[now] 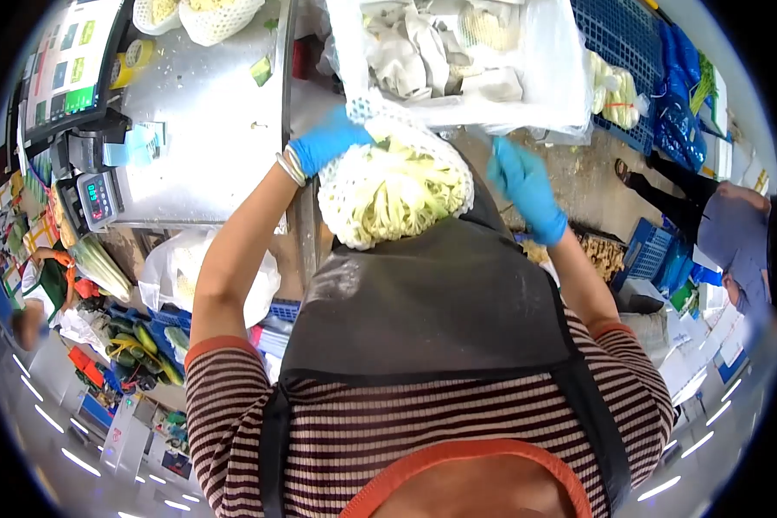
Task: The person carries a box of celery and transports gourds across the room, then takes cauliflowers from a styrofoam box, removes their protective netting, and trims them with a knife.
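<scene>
In the head view, the only one I have, I look down on a pale yellow-white cauliflower with its branching stalks turned up [393, 198], sitting in a white foam-mesh sleeve [459, 168] just in front of a dark grey apron [432, 302]. The left hand in a blue glove [326, 142] is at the upper left edge of the head, its fingers partly curled over the mesh, and I take it to be gripping there. The right hand in a blue glove [528, 190] is apart from the cauliflower, off to its right, fingers bent in and blurred; a thin greyish shape lies near its fingertips, but I cannot tell whether it holds that. Beyond the hands is a white box lined with clear plastic [557, 69], with crumpled pale wrapping [414, 60] inside; a shiny steel table [207, 112] is to the left. I judge the step in hand to be steadying and tending the sleeved head. As I read it, the next move calls for a firm left hold and a careful right hand, since the stalks look easy to snap.
</scene>
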### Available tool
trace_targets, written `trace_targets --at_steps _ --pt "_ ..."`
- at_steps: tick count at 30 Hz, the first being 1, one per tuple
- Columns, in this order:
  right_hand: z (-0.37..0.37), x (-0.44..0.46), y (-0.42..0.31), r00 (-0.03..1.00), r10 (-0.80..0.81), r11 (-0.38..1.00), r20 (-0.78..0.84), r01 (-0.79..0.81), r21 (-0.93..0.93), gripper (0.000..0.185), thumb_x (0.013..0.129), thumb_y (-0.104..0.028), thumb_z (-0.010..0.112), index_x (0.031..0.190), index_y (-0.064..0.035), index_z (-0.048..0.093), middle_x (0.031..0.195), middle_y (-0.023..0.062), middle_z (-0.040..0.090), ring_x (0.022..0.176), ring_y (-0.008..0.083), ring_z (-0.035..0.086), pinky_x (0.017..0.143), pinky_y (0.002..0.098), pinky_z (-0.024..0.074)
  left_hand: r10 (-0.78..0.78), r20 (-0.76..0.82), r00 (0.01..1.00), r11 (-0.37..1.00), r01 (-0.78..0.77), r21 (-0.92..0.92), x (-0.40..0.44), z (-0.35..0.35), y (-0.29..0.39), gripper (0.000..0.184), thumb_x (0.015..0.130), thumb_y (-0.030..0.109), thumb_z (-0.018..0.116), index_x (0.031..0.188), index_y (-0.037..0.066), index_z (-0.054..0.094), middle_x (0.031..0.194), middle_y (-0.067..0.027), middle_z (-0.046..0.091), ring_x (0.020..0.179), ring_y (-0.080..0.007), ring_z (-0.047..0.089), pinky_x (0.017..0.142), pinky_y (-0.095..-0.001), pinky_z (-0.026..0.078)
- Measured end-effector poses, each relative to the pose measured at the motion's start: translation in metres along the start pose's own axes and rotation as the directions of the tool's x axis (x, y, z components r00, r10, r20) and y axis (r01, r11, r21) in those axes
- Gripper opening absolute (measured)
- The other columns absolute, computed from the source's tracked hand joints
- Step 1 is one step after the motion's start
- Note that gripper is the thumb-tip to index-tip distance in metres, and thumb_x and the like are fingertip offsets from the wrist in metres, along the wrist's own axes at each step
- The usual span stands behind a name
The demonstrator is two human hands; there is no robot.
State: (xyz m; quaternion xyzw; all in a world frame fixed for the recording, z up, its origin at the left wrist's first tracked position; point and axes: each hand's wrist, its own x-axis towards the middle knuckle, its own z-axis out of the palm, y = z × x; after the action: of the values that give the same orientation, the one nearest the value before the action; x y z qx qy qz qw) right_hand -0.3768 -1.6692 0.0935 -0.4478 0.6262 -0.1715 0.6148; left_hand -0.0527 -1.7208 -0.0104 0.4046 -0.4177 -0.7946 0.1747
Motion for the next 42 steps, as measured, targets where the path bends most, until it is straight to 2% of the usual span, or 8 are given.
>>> trace_targets --at_steps 8,14,20,25,32,35,39,42 --pt "0.046 0.033 -0.038 0.771 -0.542 0.378 0.335 0.579 -0.722 0.033 0.096 -0.037 0.053 0.084 -0.0081 0.065 0.077 0.0147 0.065 0.069 0.0329 0.064 0.062 0.0436 0.0495 0.021 0.032 0.999 0.999 -0.022 0.030 0.003 0.012 0.044 0.045 0.085 0.007 0.067 0.128 -0.001 0.055 0.120 -0.0062 0.064 0.109 -0.0139 0.058 0.096 -0.0297 0.047" --pt "-0.025 0.022 -0.009 0.876 -0.141 0.981 0.460 0.187 -0.054 0.045 0.100 -0.044 0.044 0.087 -0.0079 0.067 0.063 0.0072 0.060 0.051 0.0191 0.054 0.052 0.0298 0.0448 -0.011 -0.042 0.999 0.999 0.009 -0.038 -0.010 -0.002 0.013 0.043 0.088 0.013 0.063 0.127 -0.003 0.055 0.118 -0.0075 0.064 0.107 -0.0143 0.060 0.094 -0.0296 0.048" --pt "0.000 0.058 0.009 0.973 -0.178 0.973 0.145 0.152 0.174 0.044 0.101 -0.040 0.044 0.132 -0.0114 0.056 0.095 0.0016 0.059 0.055 0.0058 0.042 0.053 0.0202 0.0403 -0.172 0.166 0.971 0.772 0.237 -0.590 -0.013 0.004 -0.066 0.048 0.098 0.027 0.055 0.139 0.003 0.047 0.135 -0.0101 0.056 0.122 -0.0180 0.054 0.104 -0.0327 0.042" --pt "0.026 0.074 -0.030 0.888 -0.239 0.956 0.394 0.143 0.257 0.072 0.076 -0.007 0.077 0.141 -0.0079 0.046 0.131 0.0037 0.052 0.116 0.0132 0.049 0.100 0.0299 0.0424 0.383 0.189 0.904 0.178 0.128 -0.976 -0.022 0.025 -0.080 0.089 0.090 0.074 0.025 0.149 0.007 0.032 0.151 -0.0165 0.037 0.137 -0.0331 0.037 0.115 -0.0480 0.026" --pt "0.031 0.086 -0.060 0.804 -0.197 0.980 0.561 0.186 0.078 0.086 0.069 -0.006 0.083 0.143 -0.0003 0.039 0.130 0.0068 0.054 0.118 0.0151 0.049 0.103 0.0306 0.0408 0.201 -0.085 0.976 0.493 -0.175 -0.852 -0.029 0.037 -0.064 0.069 0.098 0.056 0.029 0.147 0.008 0.036 0.152 -0.0132 0.036 0.137 -0.0278 0.037 0.114 -0.0403 0.028" --pt "0.060 0.084 -0.085 0.791 -0.039 0.961 0.611 0.198 -0.195 0.089 0.067 -0.008 0.082 0.142 0.0037 0.037 0.129 0.0081 0.053 0.116 0.0157 0.047 0.103 0.0316 0.0394 0.395 -0.155 0.906 0.313 -0.291 -0.904 -0.066 0.030 -0.081 0.058 0.099 0.046 0.038 0.144 0.009 0.038 0.148 -0.0110 0.039 0.133 -0.0257 0.039 0.111 -0.0379 0.030" --pt "0.075 0.095 -0.101 0.710 0.133 0.945 0.692 0.119 -0.304 0.073 0.074 -0.012 0.078 0.137 0.0018 0.042 0.090 0.0036 0.062 0.060 0.0073 0.055 0.053 0.0227 0.0474 0.388 -0.344 0.855 0.512 -0.510 -0.691 -0.108 0.060 -0.104 0.047 0.096 0.037 0.047 0.132 0.007 0.049 0.129 -0.0107 0.051 0.118 -0.0244 0.050 0.100 -0.0348 0.039" --pt "0.082 0.175 0.002 0.564 0.042 0.985 0.824 -0.160 0.059 0.084 0.076 -0.026 0.072 0.145 0.0006 0.032 0.140 0.0106 0.050 0.126 0.0235 0.050 0.102 0.0366 0.0437 0.417 -0.509 0.753 0.849 -0.523 -0.078 -0.111 0.066 -0.143 0.039 0.094 0.031 0.053 0.123 0.005 0.057 0.116 -0.0106 0.060 0.106 -0.0235 0.058 0.091 -0.0325 0.045"
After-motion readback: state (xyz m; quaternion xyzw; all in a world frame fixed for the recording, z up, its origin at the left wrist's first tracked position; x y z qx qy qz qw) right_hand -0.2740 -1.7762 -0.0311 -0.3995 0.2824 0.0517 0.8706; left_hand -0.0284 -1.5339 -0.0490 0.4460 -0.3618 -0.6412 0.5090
